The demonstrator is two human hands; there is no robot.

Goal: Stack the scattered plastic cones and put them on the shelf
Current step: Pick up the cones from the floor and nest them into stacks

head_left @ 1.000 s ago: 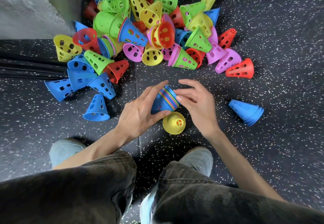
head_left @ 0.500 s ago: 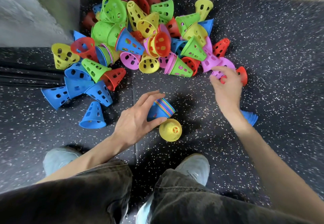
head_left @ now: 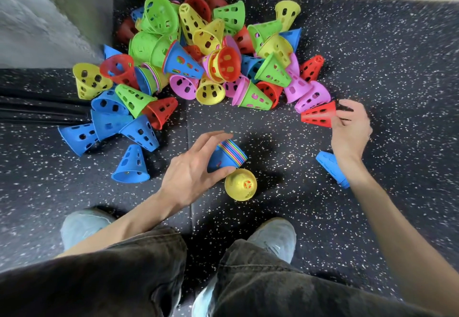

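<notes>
**Red cone picked from the edge of the heap**

The person crouched over the speckled floor (head_left: 372, 43). The left hand (head_left: 191, 177) curled round a nested stack of cones (head_left: 229, 154), blue outermost, held tilted just above a yellow cone (head_left: 240, 184) on the floor. The right hand (head_left: 350, 128) pinched a red cone (head_left: 319, 115) by its narrow end, beside the pink ones at the heap of loose cones (head_left: 198, 56). A blue cone (head_left: 331, 165) lay near the right wrist.

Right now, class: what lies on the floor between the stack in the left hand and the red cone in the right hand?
Head view: nothing, only bare speckled floor between stack and red cone.
</notes>
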